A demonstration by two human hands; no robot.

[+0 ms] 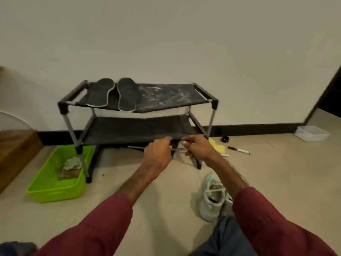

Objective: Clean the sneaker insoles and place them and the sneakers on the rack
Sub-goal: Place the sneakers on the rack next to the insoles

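Note:
Two black insoles (100,93) (127,95) lie side by side on the left of the top shelf of a black two-tier shoe rack (203,93) against the wall. My left hand (158,154) and right hand (197,148) pinch the front edge of the lower fabric shelf (129,130), close together, over a thin metal rod (136,147). Pale white sneakers (212,196) sit on the floor under my right forearm, partly hidden by it.
A lime green plastic basket (48,193) holding a cloth and a brown pad stands at the rack's left leg. Yellow sponges (217,146), a black cap (225,139) and a marker (239,150) lie on the floor at right. A clear container (312,133) sits by the wall.

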